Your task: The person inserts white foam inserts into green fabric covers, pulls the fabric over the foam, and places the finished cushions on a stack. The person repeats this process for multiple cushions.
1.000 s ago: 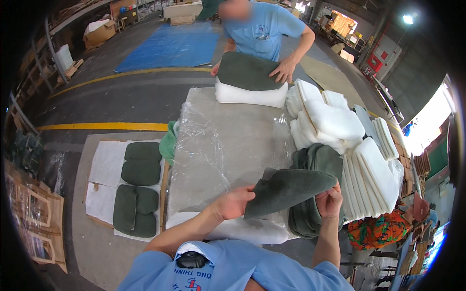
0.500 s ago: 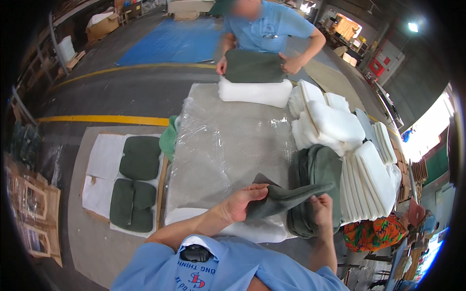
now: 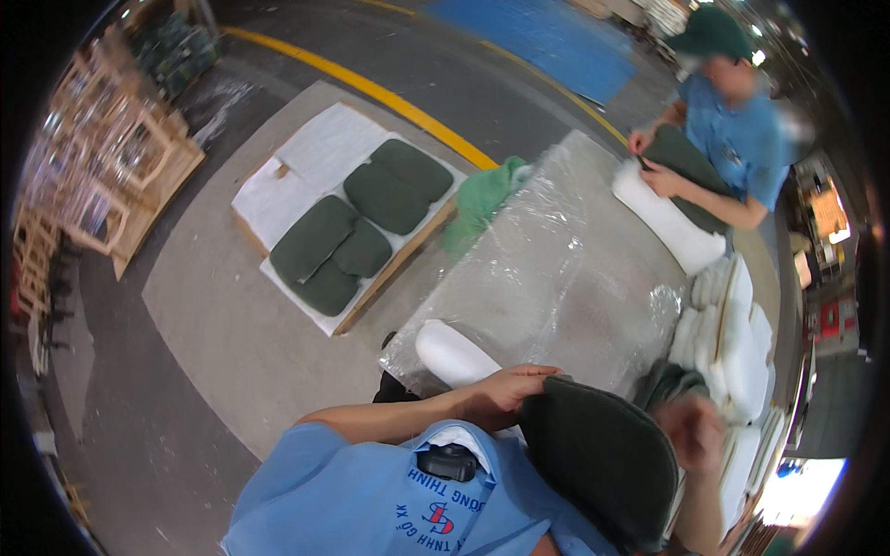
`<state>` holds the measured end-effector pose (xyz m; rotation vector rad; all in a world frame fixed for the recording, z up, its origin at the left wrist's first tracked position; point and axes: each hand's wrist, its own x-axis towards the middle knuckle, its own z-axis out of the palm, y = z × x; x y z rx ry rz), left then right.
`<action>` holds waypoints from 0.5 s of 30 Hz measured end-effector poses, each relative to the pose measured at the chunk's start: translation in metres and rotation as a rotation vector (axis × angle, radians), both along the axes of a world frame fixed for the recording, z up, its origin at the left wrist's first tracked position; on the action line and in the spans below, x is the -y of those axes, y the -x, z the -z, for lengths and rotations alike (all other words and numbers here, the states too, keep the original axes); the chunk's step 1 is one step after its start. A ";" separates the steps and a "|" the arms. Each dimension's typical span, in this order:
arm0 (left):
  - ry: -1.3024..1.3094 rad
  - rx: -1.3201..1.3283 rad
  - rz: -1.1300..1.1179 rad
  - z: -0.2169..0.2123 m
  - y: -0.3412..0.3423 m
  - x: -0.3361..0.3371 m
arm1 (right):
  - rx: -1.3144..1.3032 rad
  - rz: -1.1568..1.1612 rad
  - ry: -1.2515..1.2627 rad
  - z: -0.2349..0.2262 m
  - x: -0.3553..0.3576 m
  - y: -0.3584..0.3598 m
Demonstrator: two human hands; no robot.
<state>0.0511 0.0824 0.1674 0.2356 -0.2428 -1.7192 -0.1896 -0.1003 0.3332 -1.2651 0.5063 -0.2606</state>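
Note:
A dark green cushion cover [image 3: 603, 454] hangs spread out in front of my body, one rounded corner toward the lower right. My left hand [image 3: 512, 393] pinches its upper left edge between thumb and fingers. Close to the cover's right edge is my right hand [image 3: 688, 432], smeared by motion; whether it touches the cloth I cannot tell. Beyond the cover, a white foam pad [image 3: 456, 356] lies along the near edge of the plastic-wrapped table [image 3: 556, 278], partly hidden by my left arm. More dark green covers [image 3: 672, 382] are piled behind my right hand.
White pads [image 3: 728, 343] are stacked along the table's right side. Across the table a co-worker handles another green cover [image 3: 691, 171] over a white pad [image 3: 663, 218]. Finished-looking green cushions [image 3: 320, 255] lie on a low board at left, beside a green cloth [image 3: 482, 204].
My view has turned left. The cover, folded between both hands before, is now opened out and nearer my body. My right hand is off the spot where it gripped.

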 end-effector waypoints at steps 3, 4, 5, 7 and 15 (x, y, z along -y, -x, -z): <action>-0.102 0.227 -0.159 0.007 -0.002 0.003 | -0.192 0.121 -0.033 0.110 -0.002 -0.081; -0.146 0.295 -0.213 0.009 -0.005 0.004 | -0.191 0.141 -0.064 0.145 -0.003 -0.093; -0.206 0.369 -0.274 0.012 -0.008 0.002 | -0.186 0.151 -0.108 0.169 -0.009 -0.106; -0.330 0.465 -0.355 0.016 -0.012 -0.008 | -0.126 0.158 -0.039 0.189 -0.029 -0.126; -0.523 0.681 -0.477 0.001 0.001 -0.012 | -0.256 -0.068 0.023 0.195 -0.034 -0.123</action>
